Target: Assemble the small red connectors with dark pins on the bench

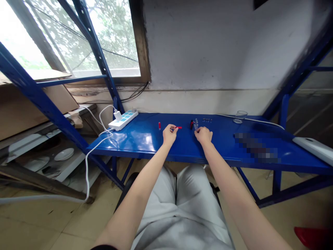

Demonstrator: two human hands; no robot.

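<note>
My left hand [169, 134] rests on the blue metal table [145, 139] with its fingers curled around a small red piece [178, 127] that sticks out to the right. My right hand [203, 134] lies a little to the right, fingers closed near a small black-and-red part [191, 124] and a small clear part [196, 123]; what it holds is hidden. Another small red piece [159, 125] stands left of my left hand. A row of several tiny dark screws [207, 120] lies beyond my right hand.
A white power strip [123, 119] with a plugged charger and white cable sits at the table's back left. A clear glass [240, 116] stands at the back right, a white object [313, 147] at the right edge. Blue rack struts rise on both sides.
</note>
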